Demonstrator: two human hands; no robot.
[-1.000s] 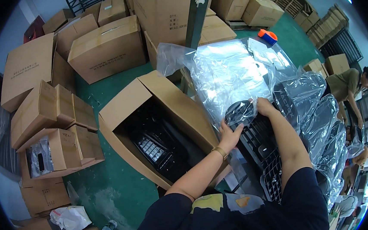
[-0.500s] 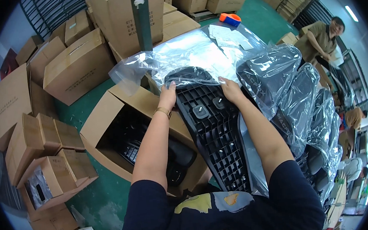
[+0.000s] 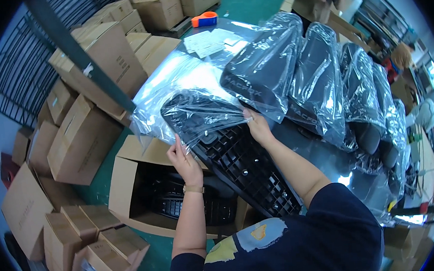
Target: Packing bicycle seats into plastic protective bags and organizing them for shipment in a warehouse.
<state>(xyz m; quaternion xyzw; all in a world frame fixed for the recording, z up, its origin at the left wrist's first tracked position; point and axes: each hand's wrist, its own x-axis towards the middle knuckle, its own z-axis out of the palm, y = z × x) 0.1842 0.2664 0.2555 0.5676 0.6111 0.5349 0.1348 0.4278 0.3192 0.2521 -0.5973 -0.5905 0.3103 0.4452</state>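
Head view: 1 black seat (image 3: 254, 165), grid side up, right of the open box (image 3: 123, 187); far end inside 1 clear bag (image 3: 202, 111). Left hand (image 3: 187, 167), right hand (image 3: 259, 128): each pinching a side of the bag's mouth, apparently to keep it spread. Bagged seats (image 3: 315, 79): farther right of the box, bunched.

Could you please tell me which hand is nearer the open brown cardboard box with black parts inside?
Left. The left hand appears over the box; the right hand is farther right, beside the black gridded plastic panel.

Clear bag (image 3: 202, 112) now seemingly farther over panel (image 3: 254, 169)
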